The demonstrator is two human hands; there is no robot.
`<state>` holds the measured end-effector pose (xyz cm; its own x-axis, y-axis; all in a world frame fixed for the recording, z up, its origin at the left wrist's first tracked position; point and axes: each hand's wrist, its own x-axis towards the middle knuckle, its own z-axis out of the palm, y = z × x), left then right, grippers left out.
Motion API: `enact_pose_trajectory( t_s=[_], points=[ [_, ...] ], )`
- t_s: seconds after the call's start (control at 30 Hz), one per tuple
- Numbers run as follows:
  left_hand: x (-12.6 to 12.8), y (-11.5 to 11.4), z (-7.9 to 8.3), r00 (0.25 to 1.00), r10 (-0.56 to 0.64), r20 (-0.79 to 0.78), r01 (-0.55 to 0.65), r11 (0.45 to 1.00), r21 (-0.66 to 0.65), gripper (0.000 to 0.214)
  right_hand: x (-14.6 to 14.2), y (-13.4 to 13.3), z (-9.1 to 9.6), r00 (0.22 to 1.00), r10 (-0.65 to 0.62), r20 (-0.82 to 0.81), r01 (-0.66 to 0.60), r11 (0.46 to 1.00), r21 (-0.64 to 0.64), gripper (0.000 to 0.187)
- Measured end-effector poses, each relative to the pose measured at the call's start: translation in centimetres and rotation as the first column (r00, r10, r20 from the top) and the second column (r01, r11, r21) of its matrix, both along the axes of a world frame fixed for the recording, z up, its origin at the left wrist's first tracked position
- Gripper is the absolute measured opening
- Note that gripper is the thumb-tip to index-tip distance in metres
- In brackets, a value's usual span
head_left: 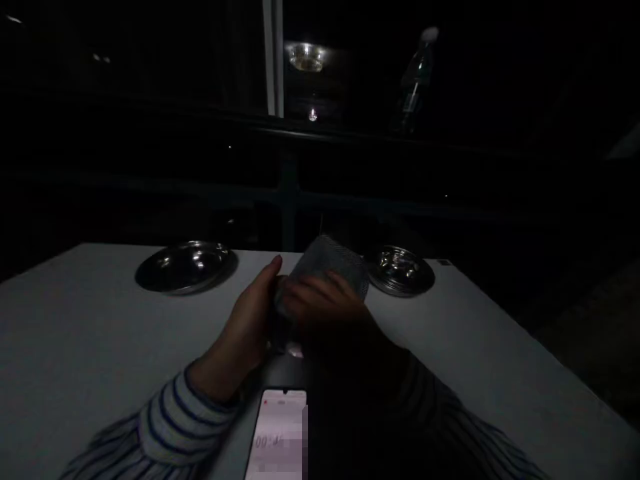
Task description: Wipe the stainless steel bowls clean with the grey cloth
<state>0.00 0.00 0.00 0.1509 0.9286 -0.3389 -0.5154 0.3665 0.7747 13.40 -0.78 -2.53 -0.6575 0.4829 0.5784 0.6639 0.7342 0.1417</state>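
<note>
A grey cloth (327,253) with a fine mesh-like pattern is bunched at the middle of the white table's far side. My right hand (335,317) presses over it with bent fingers, gripping it. My left hand (245,327) curls beside the cloth, thumb pointing up, around something dark whose kind is lost in shadow. To the left lies a shiny metal dish (183,267). Shallow metal dishes (400,270), seemingly stacked, stand just right of the cloth.
A lit phone (277,427) showing a timer lies on the white table (80,333) in front of my forearms. Beyond the far edge it is very dark, with a clear plastic bottle (417,73) and a pale vertical post (273,60).
</note>
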Motion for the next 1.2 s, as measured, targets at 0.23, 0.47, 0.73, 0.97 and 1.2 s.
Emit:
enact_pose_trajectory(
  t_s=[0.23,0.47,0.73,0.97,1.2],
  points=[
    [-0.5,0.4,-0.4,0.998,0.015,-0.069,-0.006,0.992,0.129,0.024,2.4,2.0,-0.1,0.986,0.076,-0.148,-0.090,0.992,-0.085,0.038],
    [-1.1,0.4,0.9,0.998,0.056,-0.009,-0.054,0.987,0.154,0.020,4.6,3.5,-0.1,0.782,0.019,-0.624,-0.168,0.969,-0.182,0.039],
    [-1.2,0.7,1.2,0.985,0.121,0.125,-0.142,0.973,0.181,0.023,4.5,3.4,-0.3,0.682,-0.058,-0.729,-0.144,0.967,-0.211,0.043],
    [-0.7,0.5,0.6,0.998,0.001,-0.057,0.009,0.986,0.168,0.020,4.5,3.1,0.2,0.843,0.066,-0.534,-0.180,0.970,-0.165,0.041],
    [-1.0,0.8,1.2,0.944,0.182,0.274,-0.230,0.961,0.154,0.023,4.1,3.9,-1.3,0.630,-0.066,-0.774,-0.111,0.978,-0.175,0.046]
  ],
)
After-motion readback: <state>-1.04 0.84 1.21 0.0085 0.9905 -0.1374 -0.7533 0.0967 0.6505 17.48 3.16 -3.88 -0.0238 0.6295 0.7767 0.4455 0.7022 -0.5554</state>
